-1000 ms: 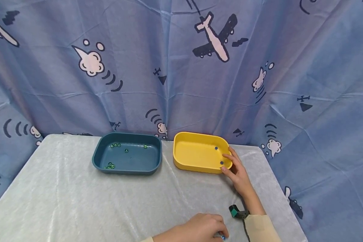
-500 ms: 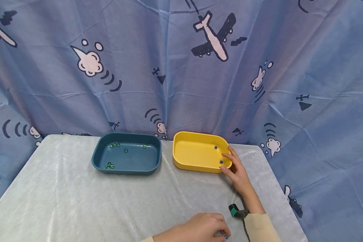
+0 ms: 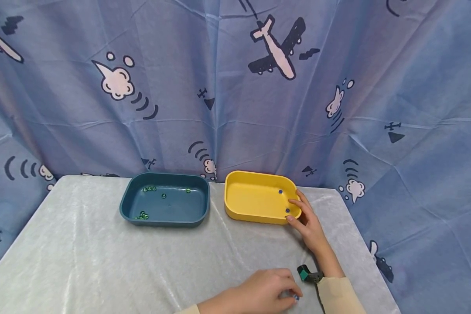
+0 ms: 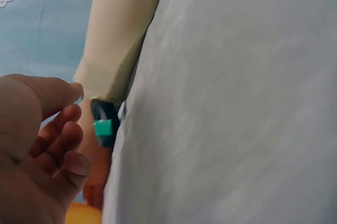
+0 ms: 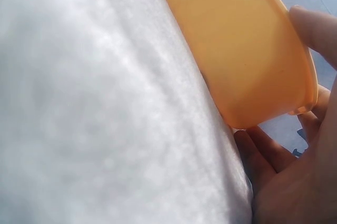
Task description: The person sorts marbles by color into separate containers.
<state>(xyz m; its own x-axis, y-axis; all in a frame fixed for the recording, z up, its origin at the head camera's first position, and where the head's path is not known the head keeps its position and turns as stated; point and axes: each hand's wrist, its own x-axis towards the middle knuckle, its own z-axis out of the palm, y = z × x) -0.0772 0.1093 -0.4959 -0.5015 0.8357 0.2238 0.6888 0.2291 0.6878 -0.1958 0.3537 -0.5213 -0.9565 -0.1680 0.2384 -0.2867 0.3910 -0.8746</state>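
In the head view my left hand [image 3: 264, 291] is low over the cloth near the front. It pinches a small blue marble [image 3: 296, 298] between thumb and fingertips; in the left wrist view only a sliver of it shows at the thumb tip. My right hand [image 3: 309, 224] grips the right end of a yellow tray [image 3: 255, 217], with the thumb at the front corner and fingers over the rim. Inside that tray lie a blue marble [image 3: 280, 192] towards the back and another blue marble [image 3: 288, 210] close to my right fingers.
A dark teal tray [image 3: 172, 223] stands left of the yellow one, with several green marbles [image 3: 143, 215] in it. Pale cloth [image 3: 141, 266] covers the table. Behind hangs a blue curtain [image 3: 172, 87] printed with planes. A black and green wrist device [image 3: 306, 274] sits at my right wrist.
My left hand has moved slightly forward and to the right with the blue marble between its fingers. The right hand and both trays stay in place.
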